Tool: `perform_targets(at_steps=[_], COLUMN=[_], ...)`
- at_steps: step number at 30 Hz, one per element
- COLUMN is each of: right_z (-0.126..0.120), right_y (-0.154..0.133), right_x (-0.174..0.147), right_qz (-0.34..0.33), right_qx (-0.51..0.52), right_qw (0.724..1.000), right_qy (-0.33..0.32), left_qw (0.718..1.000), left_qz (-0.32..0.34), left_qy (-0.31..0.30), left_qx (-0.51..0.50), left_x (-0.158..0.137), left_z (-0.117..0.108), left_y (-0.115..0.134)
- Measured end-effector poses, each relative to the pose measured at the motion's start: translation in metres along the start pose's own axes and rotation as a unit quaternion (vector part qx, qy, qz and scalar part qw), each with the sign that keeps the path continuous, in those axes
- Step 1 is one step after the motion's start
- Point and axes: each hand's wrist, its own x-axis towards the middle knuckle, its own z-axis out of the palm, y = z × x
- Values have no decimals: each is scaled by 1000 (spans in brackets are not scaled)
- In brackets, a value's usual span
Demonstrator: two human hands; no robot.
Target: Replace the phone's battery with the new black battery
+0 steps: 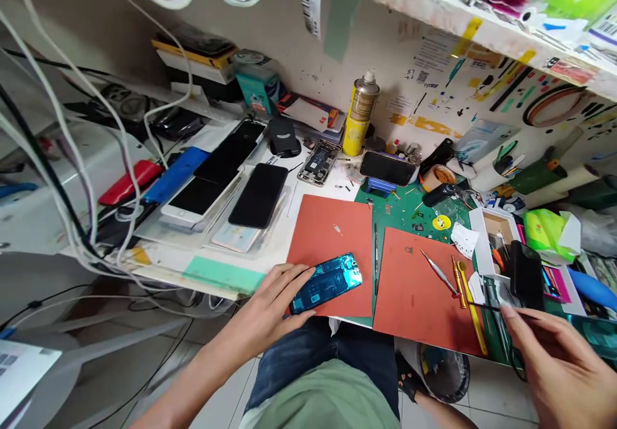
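Observation:
My left hand [284,297] is closed around the lower end of a phone with a shiny blue back [332,281]. The phone lies at a slant over the left orange mat [318,223], its camera end pointing away to the right. At the lower right, my right hand [559,352] pinches a slim dark tool [482,305] whose thin tip points left; its exact kind is unclear. Under and beside that tip lie a yellow-handled tool [472,307] and a gold screwdriver [459,281]. A small pin-like piece [337,228] rests on the left mat.
Several phones, including a black one [258,195], lie at the left. An opened phone [319,162] and a yellow spray can [359,114] stand at the back. A metal spudger-like tool [376,258] lies between the mats. A tool box [482,236] sits right. A shelf [434,24] overhangs.

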Motion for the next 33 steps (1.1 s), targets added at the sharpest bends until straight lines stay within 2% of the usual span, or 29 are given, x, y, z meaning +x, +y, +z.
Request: perform_targets(at_steps=[3, 5, 8, 11, 14, 17, 19, 27, 33], right_z=[28, 47, 66, 86, 121, 156, 169, 171, 171], right_y=[-15, -20, -34, -61, -85, -92, -90, -85, -87], right_x=[-16, -18, -16, -21, -34, -46, -51, -59, -61], right_qz=[57, 80, 109, 139, 136, 97, 76, 66, 32], right_qx=[87, 92, 141, 301, 379, 386, 386, 392, 354], right_qw=[985, 973, 971, 936, 900, 898, 902, 899, 918], right_qy=[-140, -196, -160, -118, -164, -186, -180, -183, -175], left_qw=[1000, 999, 998, 998, 998, 998, 999, 999, 998], left_qz=[7, 6, 10, 28, 44, 44, 40, 39, 50], left_qy=[-14, -27, -43, -30, -15, -19, -23, -19, -14], left_qx=[-19, -32, -43, -43, -32, -27, -28, -20, -20], left_x=[5, 7, 9, 9, 10, 9, 9, 9, 13], left_z=[-1, -1, 1, 5, 7, 7, 7, 7, 3], left_y=[-4, -6, -9, -12, -14, -15, -16, -14, -11])
